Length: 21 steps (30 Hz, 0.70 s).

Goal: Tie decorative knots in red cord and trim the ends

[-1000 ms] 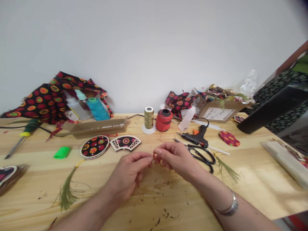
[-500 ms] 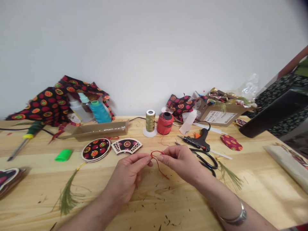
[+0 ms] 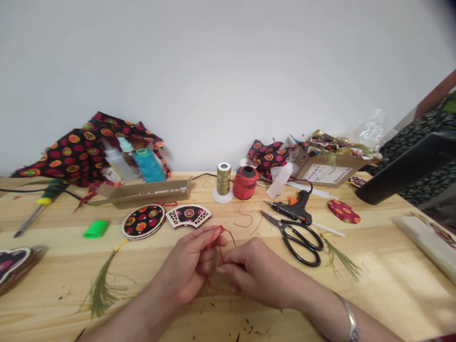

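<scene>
A thin red cord [image 3: 228,231] runs between my two hands over the middle of the wooden table. My left hand [image 3: 194,259] pinches it between thumb and forefinger, the other fingers curled. Lower and to the right, my right hand [image 3: 256,270] grips the cord's other part near the thumb tip. Beyond my hands stand a spool of red thread [image 3: 245,183] and a spool of gold thread [image 3: 223,180]. A fan-shaped wooden ornament [image 3: 188,215] with patterned fabric lies just past my left hand. Black-handled scissors [image 3: 302,242] rest to the right of my right hand.
On the left are a round ornament [image 3: 143,221], a green tassel [image 3: 103,289], a green cap [image 3: 95,229] and a screwdriver [image 3: 35,211]. A glue gun [image 3: 295,209] and a filled cardboard box [image 3: 324,173] are right. Another person's arm [image 3: 436,97] shows at the far right.
My right hand has moved down and toward me, drawing its part of the cord away from my left fingertips. The scissors now show fully. My left hand stays nearly in place.
</scene>
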Each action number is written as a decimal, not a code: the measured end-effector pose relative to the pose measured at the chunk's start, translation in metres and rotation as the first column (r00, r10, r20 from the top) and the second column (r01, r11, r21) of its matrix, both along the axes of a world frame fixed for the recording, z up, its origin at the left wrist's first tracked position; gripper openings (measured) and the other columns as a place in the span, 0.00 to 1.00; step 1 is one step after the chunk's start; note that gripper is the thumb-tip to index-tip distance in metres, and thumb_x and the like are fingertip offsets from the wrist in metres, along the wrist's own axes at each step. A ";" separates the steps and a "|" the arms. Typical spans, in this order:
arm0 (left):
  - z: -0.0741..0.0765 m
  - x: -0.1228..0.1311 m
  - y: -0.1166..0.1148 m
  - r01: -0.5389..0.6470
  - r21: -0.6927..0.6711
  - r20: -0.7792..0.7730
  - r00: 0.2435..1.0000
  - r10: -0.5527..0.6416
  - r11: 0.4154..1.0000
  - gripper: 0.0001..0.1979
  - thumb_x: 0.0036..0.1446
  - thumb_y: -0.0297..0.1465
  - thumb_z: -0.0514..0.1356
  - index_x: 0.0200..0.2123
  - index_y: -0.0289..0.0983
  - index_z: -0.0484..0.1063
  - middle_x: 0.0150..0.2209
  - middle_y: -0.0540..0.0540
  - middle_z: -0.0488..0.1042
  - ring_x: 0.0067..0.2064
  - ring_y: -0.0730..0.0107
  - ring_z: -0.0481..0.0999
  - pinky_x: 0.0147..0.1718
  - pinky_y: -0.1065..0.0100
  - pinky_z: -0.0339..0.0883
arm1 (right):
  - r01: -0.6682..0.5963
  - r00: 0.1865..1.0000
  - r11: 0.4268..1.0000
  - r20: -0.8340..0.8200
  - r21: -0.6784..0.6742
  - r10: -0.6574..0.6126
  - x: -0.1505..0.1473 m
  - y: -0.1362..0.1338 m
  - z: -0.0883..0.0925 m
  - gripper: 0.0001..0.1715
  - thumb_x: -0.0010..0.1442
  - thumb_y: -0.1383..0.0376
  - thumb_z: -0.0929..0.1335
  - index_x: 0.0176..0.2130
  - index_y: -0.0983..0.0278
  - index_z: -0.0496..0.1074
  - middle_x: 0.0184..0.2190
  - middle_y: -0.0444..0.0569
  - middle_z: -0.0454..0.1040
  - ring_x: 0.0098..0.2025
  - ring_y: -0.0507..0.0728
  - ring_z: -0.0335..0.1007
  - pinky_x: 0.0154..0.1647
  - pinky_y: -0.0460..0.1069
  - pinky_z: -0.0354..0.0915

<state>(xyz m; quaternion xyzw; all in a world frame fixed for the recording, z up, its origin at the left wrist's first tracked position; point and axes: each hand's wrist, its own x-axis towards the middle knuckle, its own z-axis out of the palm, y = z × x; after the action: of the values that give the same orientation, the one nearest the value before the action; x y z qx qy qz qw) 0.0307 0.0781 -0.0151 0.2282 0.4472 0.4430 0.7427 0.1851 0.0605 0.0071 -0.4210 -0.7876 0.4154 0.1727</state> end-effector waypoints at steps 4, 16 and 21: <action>-0.001 0.000 0.000 -0.010 0.000 -0.008 1.000 0.010 1.000 0.10 0.42 0.32 0.66 0.21 0.33 0.69 0.16 0.56 0.64 0.14 0.87 0.48 0.12 0.79 0.37 | 0.002 1.000 0.996 0.011 0.092 -0.003 0.006 0.004 -0.001 0.19 0.58 0.62 0.64 0.18 0.66 0.66 0.14 0.38 0.54 0.18 0.46 0.49 0.19 0.43 0.48; 0.001 0.006 -0.008 0.019 0.113 -0.226 0.974 0.008 0.993 0.09 0.45 0.34 0.64 0.29 0.34 0.77 0.15 0.54 0.65 0.15 0.85 0.53 0.12 0.78 0.40 | 0.353 0.900 0.882 -0.370 0.313 -0.229 0.004 0.017 -0.014 0.12 0.52 0.73 0.69 0.38 0.60 0.75 0.36 0.48 0.70 0.42 0.55 0.65 0.45 0.50 0.61; 0.000 0.007 -0.011 0.089 0.159 -0.292 0.956 -0.039 0.983 0.08 0.47 0.34 0.63 0.28 0.35 0.77 0.16 0.55 0.64 0.15 0.84 0.52 0.13 0.77 0.40 | 0.345 0.833 0.938 -0.470 0.028 -0.292 0.002 0.019 -0.011 0.05 0.51 0.73 0.69 0.27 0.63 0.72 0.35 0.46 0.69 0.40 0.53 0.66 0.44 0.48 0.62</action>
<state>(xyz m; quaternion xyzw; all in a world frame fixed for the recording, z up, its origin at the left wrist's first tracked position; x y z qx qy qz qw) 0.0376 0.0671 -0.0149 0.3673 0.5032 0.4176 0.6615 0.1875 0.0794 -0.0039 -0.4258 -0.6650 0.4236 0.4439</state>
